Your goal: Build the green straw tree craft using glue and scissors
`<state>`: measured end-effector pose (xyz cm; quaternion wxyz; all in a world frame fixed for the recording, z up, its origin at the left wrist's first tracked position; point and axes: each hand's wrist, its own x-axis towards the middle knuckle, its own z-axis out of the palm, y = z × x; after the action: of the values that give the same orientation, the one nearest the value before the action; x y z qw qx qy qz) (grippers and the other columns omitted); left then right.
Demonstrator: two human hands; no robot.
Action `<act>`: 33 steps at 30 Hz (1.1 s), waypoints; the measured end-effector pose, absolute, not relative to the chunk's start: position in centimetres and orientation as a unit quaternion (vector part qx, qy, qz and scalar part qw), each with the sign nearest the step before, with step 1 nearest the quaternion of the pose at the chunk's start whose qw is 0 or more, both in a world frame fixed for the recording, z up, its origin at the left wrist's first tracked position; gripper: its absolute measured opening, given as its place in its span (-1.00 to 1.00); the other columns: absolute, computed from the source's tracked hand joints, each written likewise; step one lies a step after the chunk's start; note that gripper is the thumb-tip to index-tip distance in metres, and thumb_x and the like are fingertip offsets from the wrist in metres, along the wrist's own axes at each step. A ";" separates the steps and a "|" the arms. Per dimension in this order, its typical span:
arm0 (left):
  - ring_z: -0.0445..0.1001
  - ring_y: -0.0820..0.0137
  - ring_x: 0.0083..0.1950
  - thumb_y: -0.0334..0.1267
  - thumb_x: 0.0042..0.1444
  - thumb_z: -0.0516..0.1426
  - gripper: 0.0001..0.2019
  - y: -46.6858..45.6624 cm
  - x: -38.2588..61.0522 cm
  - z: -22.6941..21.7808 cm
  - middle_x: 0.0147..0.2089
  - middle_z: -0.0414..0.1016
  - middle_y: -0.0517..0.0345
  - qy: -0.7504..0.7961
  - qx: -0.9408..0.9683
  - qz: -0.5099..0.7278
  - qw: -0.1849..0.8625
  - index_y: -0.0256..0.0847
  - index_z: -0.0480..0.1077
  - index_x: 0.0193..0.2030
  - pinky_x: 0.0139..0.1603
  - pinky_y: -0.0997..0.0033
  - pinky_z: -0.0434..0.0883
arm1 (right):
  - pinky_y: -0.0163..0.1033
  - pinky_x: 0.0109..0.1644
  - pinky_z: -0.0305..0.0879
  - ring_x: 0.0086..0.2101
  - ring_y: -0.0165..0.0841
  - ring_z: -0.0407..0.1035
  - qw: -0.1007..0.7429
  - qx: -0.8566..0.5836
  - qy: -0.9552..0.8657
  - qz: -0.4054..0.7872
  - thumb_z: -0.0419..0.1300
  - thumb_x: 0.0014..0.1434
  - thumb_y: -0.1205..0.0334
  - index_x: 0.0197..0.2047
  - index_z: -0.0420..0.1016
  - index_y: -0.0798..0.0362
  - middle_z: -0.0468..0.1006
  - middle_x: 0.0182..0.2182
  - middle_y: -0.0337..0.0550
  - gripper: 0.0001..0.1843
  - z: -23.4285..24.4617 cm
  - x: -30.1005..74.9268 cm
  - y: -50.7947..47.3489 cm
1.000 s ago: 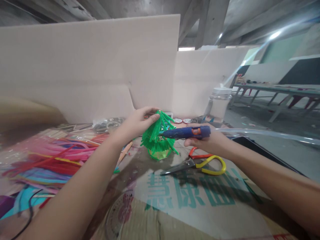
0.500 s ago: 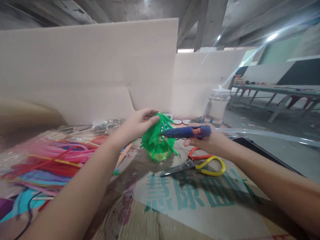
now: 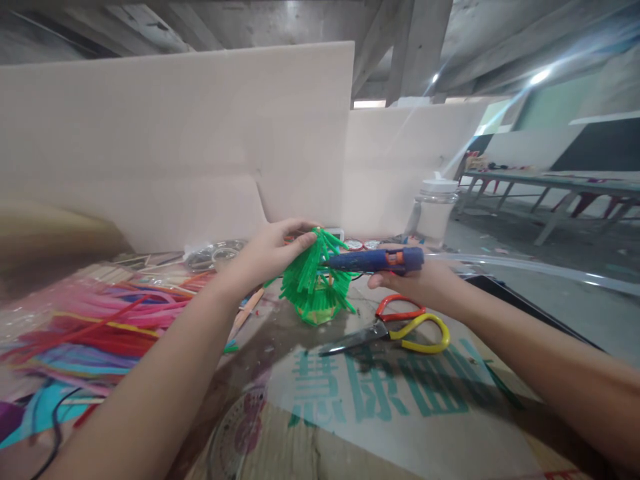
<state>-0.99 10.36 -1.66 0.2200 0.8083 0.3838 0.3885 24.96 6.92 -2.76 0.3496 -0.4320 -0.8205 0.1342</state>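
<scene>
A green tree made of straw pieces [image 3: 313, 283] stands on the cardboard-covered table [image 3: 380, 413]. My left hand [image 3: 273, 250] is closed on the top of the tree, pinching its upper strands. My right hand [image 3: 417, 280] grips a blue glue gun [image 3: 375, 260] held level, its nozzle pointing left into the tree's upper part. A clear glue stick [image 3: 525, 267] sticks out of the back of the gun to the right.
Red and yellow scissors [image 3: 395, 327] lie just below my right hand. A heap of coloured straws [image 3: 95, 327] fills the left of the table. A clear jar with a white lid [image 3: 433, 210] and round tins [image 3: 220, 253] stand behind. White boards wall off the back.
The glue gun has risen slightly and its nozzle has pushed a little further into the tree. My left hand keeps its hold on the top.
</scene>
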 end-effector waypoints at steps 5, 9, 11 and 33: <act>0.53 0.23 -0.03 0.04 0.24 0.07 -0.60 10.3 -1.0 -1.6 -0.01 0.58 0.02 0.381 0.808 0.390 0.223 -0.16 0.46 0.06 0.02 0.21 0.46 | -0.18 -0.30 0.35 -0.37 -0.20 0.47 0.348 -0.441 -0.817 0.131 0.34 -0.06 -0.20 -0.24 0.58 -0.05 0.61 -0.41 -0.19 -0.56 -2.7 24.8 6.9; 0.53 0.24 -0.03 0.03 0.24 0.07 -0.61 10.3 -1.1 -1.6 0.00 0.58 0.03 0.385 0.808 0.389 0.218 -0.14 0.47 0.06 0.02 0.22 0.45 | -0.12 -0.14 0.40 -0.19 -0.12 0.50 0.341 -0.398 -0.833 0.179 0.33 0.01 -0.14 0.00 0.58 -0.09 0.65 -0.21 -0.17 -0.49 -3.1 25.1 7.1; 0.53 0.24 -0.02 0.04 0.24 0.07 -0.61 10.3 -1.1 -1.6 0.00 0.58 0.04 0.386 0.808 0.390 0.214 -0.13 0.47 0.05 0.03 0.22 0.45 | -0.11 -0.10 0.40 -0.16 -0.11 0.50 0.337 -0.390 -0.837 0.183 0.34 0.02 -0.12 0.07 0.55 -0.11 0.65 -0.15 -0.17 -0.45 -3.3 25.2 7.1; 0.52 0.25 0.00 0.03 0.24 0.09 -0.61 10.3 -1.2 -1.5 0.01 0.57 0.04 0.392 0.808 0.383 0.215 -0.16 0.46 0.06 0.07 0.21 0.42 | -0.22 -0.32 0.39 -0.36 -0.21 0.51 0.360 -0.426 -0.820 0.123 0.37 -0.05 -0.11 -0.24 0.61 -0.02 0.64 -0.39 -0.22 -0.61 -2.6 24.9 6.4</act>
<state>-1.20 10.34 -1.52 0.2150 0.8083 0.3922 0.3829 24.86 6.45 -2.57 0.3604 -0.4265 -0.8204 0.1233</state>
